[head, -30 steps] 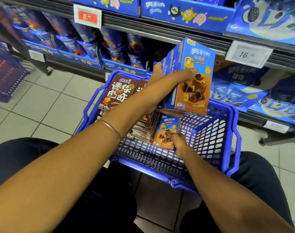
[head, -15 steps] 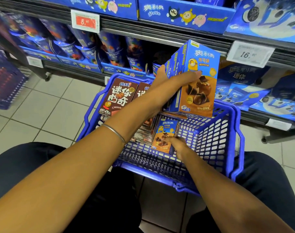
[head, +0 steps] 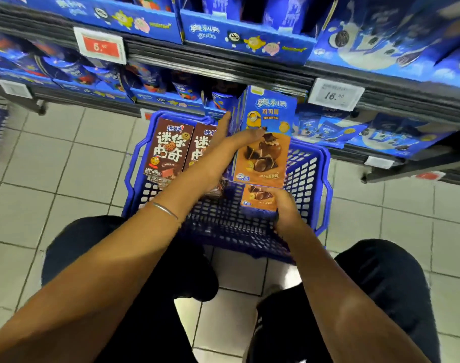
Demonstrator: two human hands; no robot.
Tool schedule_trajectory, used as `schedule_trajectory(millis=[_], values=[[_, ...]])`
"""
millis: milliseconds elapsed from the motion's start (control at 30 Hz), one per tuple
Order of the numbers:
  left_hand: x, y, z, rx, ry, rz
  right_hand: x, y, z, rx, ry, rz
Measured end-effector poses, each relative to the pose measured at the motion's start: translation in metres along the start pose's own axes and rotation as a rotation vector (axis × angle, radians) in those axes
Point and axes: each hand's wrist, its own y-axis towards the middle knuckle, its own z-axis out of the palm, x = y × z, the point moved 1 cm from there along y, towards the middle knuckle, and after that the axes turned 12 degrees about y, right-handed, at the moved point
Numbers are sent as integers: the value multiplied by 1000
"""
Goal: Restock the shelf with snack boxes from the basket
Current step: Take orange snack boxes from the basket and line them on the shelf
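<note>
A person crouches on a tiled floor [head: 66,179], dark-clad knees either side of a blue plastic basket [head: 320,179]. The right hand [head: 286,208] is closed around the lower edge of a single blue-and-orange snack box [head: 257,199], held upright inside the basket. Just above it, the left hand [head: 231,145], a thin metal bangle [head: 166,210] on its wrist, grips a stack of matching blue-and-orange boxes [head: 265,134], fingers [head: 250,134] spread across the front face and thumb behind; the single box's top edge sits right under the stack. To the left of that hand, brown cookie boxes [head: 168,150] stand upright in the basket. Beyond both hands, the shelf [head: 223,72] holds blue packaged snacks, with a red price tag [head: 100,47] at left and a white price tag [head: 335,94] at right.
</note>
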Motion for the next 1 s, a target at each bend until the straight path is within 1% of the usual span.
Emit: schedule_trajectory(millis=[67,167,233,367,600,667,767,900,1000], values=[[-15,-27,-9,-43,-41,-23,30,-51,-7,29,2,-23],[-48,-68,-20,-129,-95,-90,81,-132,-18,80,93,-1],[-78,-99,-23,-157,-105,-111,116,-189,-20,128,128,-14],[-147,-169,-12,-176,-79,-116,186,-306,-5,268,181,-73],[-266,-294,11,-231,-117,-71,294,-496,18,491,169,-143],[-297,-322,21,-222,-128,-39,314,-536,21,545,147,-158],[-339,-360,42,-193,-121,6,335,-585,32,584,140,-190],[-371,-395,67,-119,-198,-10,368,-627,42,526,40,-312],[-393,-407,84,43,-289,29,389,-651,44,591,16,-329]])
